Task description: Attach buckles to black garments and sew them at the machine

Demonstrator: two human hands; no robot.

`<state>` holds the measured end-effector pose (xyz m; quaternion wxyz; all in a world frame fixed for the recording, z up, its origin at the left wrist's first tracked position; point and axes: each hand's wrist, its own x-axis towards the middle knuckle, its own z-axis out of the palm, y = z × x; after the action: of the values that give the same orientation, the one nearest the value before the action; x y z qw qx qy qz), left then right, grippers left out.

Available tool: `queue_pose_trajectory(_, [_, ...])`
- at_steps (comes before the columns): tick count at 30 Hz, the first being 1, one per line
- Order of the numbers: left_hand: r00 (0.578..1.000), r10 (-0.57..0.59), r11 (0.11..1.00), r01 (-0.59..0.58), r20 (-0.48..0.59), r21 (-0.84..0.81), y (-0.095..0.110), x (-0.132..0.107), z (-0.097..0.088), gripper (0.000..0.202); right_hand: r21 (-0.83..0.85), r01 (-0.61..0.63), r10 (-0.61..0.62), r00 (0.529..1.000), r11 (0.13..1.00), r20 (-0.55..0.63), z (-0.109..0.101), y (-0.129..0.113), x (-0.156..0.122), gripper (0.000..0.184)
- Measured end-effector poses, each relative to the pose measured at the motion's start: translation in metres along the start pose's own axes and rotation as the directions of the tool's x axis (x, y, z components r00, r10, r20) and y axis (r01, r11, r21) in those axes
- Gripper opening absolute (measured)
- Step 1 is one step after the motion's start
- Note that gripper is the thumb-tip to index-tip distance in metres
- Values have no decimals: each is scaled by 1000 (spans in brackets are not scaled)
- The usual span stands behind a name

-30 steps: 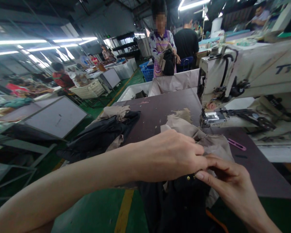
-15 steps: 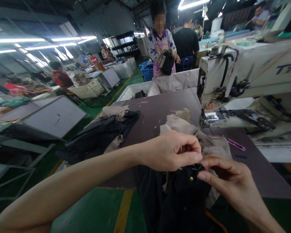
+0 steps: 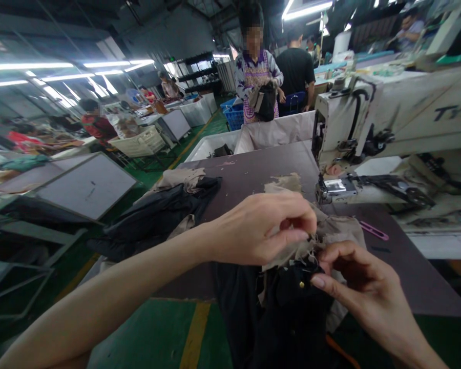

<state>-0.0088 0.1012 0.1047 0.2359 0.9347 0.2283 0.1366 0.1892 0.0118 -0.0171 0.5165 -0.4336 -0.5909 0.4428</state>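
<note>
- A black jacket (image 3: 288,323) with beige lining (image 3: 340,230) hangs off the table edge at lower centre, directly beneath both hands; its gold stud (image 3: 301,283) sits between them.
- Left hand (image 3: 259,228): fingers curled, pinching the beige lining at the jacket's edge.
- Right hand (image 3: 361,277): half closed, fingertips on the dark cloth just beside the stud (its grip is partly hidden).
- Right of the hands: a pink plastic tool (image 3: 374,230) lies on the dark table (image 3: 261,169), near the sewing machine (image 3: 341,123).
- Left of the hands: 1 pile of black and beige garments (image 3: 157,220).
</note>
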Motion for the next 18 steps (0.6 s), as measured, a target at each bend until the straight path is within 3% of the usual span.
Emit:
queue_pose_trajectory(3, [977,100,995,-96,188,-28,3,2,1,14,32,-22,21,999,999,30,-2,1,-2,18])
queue_pose_trajectory(5, [962,140,987,-153,234,39,4,4,6,10,61,-40,38,998,997,41,-2,4,-3,20])
queue_pose_trajectory(8, [946,256,919,-301,198,254,2,14,16,20,80,-70,67,997,994,40,-1,5,-4,23])
queue_pose_trajectory(11, [896,418,727,-427,147,537,-4,28,20,30,58,-85,82,995,995,60,2,4,-3,22])
queue_pose_trajectory(12, [893,431,679,-416,130,605,-8,32,20,33,46,-81,78,995,996,66,2,2,-2,22])
queue_pose_trajectory(14, [936,349,670,-277,38,689,-15,39,17,32,34,-61,59,996,998,64,2,0,-1,22])
queue_pose_trajectory(16, [977,184,744,-68,-106,665,-20,40,14,27,28,-32,30,998,999,46,0,0,-1,21])
queue_pose_trajectory(18, [984,71,865,20,-162,501,-17,33,11,21,30,-14,13,999,999,38,-2,0,-2,20])
